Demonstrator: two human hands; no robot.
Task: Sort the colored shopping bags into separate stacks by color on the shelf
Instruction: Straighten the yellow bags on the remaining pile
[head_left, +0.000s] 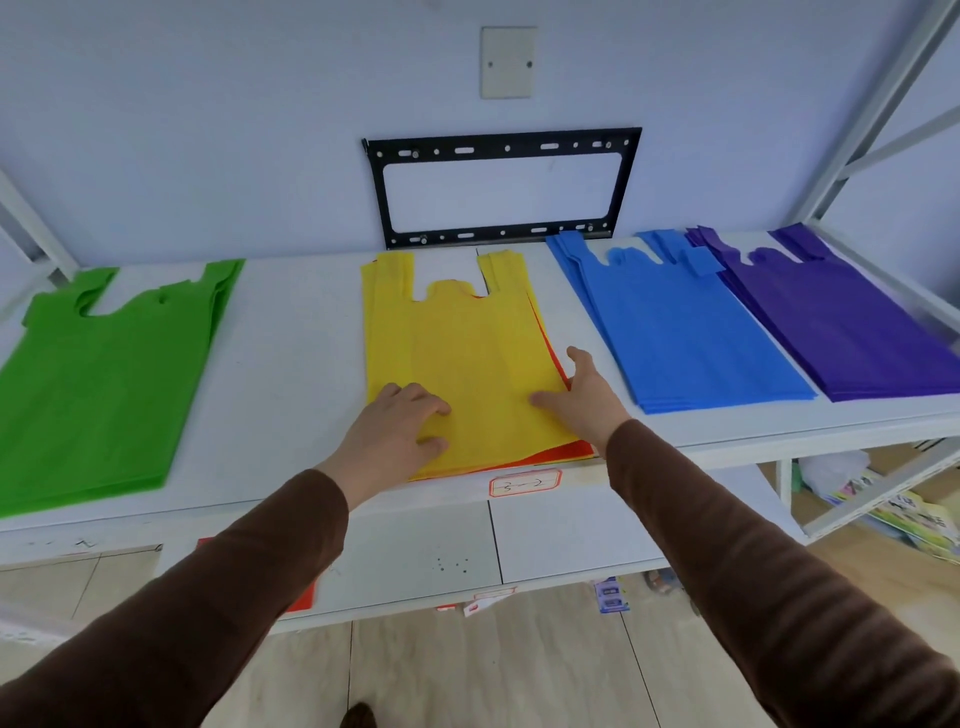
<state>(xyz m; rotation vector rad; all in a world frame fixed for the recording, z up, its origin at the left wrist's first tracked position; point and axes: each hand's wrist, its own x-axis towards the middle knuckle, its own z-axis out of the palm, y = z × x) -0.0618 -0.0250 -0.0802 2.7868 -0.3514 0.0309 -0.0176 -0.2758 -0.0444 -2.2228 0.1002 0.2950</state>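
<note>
On the white shelf, a stack of green bags lies flat at the far left, handles pointing toward the wall. To its right, well apart, sits the middle pile, topped by a yellow bag with red bags showing beneath it along its right edge and near corner. The person's left hand, in a brown sleeve, rests on the yellow bag's near left part; its fingers are bent at the knuckles and spread on the fabric, the thumb lying along the surface, and nothing is plainly pinched. The right hand lies at the pile's right edge, its fingers straight, the forefinger pressing flat on the yellow fabric and the thumb raised beside the edge, holding nothing. Just beside that hand lies a stack of blue bags, and touching or slightly overlapping its far right side a stack of purple bags reaches the shelf's right end. A small red-bordered label is stuck to the shelf's front lip below the middle pile. A black metal bracket is mounted on the wall behind.
</note>
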